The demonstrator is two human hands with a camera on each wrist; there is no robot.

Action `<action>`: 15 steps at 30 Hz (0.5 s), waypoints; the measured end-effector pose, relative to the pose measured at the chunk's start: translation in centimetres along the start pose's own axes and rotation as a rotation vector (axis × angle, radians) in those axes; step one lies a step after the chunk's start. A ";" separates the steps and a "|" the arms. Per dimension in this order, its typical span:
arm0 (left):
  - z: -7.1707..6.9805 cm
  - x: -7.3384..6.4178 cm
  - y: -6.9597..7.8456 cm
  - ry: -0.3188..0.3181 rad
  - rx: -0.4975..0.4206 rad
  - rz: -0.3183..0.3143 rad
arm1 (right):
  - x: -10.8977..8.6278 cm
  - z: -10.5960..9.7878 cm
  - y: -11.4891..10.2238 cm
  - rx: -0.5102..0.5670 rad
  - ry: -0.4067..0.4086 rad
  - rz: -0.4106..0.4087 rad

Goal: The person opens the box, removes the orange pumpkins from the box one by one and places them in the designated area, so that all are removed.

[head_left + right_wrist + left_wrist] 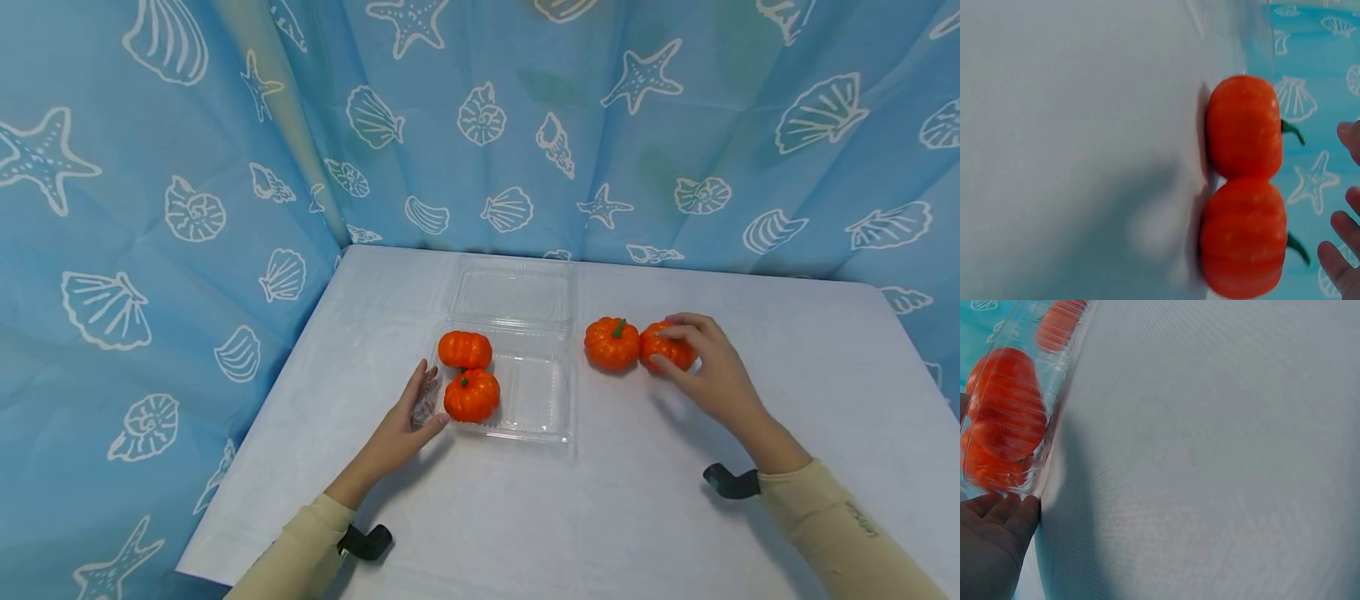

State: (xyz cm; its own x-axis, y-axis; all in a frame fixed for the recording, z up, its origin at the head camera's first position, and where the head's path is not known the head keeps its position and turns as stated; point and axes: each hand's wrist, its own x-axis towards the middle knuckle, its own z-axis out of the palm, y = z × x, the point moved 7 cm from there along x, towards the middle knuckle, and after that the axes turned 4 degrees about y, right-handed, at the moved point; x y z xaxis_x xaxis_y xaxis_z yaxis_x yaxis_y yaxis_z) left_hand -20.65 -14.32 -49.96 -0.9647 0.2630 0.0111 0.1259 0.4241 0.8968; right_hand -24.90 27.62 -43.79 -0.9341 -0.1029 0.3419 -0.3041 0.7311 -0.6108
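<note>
Blue cloth [225, 350] printed with white shells and starfish hangs behind and to the left of the white-covered worktop [570, 525]. On that worktop sits a clear plastic container [528, 392], its lid [513, 292] folded back on the far side. Two orange pumpkins rest in its left part, a rear pumpkin [465, 348] and, just against it, a front pumpkin [472, 398]. Right of the container, out on the cover, an inner pumpkin [611, 345] and an outer pumpkin [660, 346] stand touching.

The left hand [408, 417] has its fingers extended and resting against the container's left side, thumb by the near corner. The right hand [708, 367] is loose, fingers spread, grasping nothing over the outer pumpkin.

From the head view that hand seems to lie upon the pumpkin and covers some of it; the right wrist view shows fingertips apart from both loose pumpkins, and a green stem [1298, 247] on the outer one which the hand hides from above. The left wrist view looks in through the container's wall, so clear plastic stands between those fingers and the pumpkins inside. Farther along there is more orange, perhaps one of the loose pair, though glare on the plastic makes it hard to say.

Beige sleeves [832, 521] run to both wrists, each with a black wrist mount [367, 543], and both arms throw soft shadows on the cover.
</note>
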 end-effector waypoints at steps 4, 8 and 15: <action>-0.1 -0.1 0.0 0.004 0.002 -0.004 | 0.3 0.8 -1.1 0.015 -0.034 -0.012; -0.1 -0.1 0.0 0.003 0.004 -0.009 | 0.5 1.5 -2.3 0.033 -0.067 -0.025; 0.0 -0.1 0.1 0.003 0.000 -0.007 | 1.0 2.9 -4.7 0.045 -0.115 -0.046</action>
State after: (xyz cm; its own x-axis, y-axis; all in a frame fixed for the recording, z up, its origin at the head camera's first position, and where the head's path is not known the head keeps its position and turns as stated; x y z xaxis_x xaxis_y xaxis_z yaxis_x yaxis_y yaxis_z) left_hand -20.56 -14.31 -49.86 -0.9662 0.2577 0.0063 0.1193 0.4256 0.8970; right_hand -24.99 22.18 -42.64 -0.9334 -0.2145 0.2877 -0.3531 0.6927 -0.6289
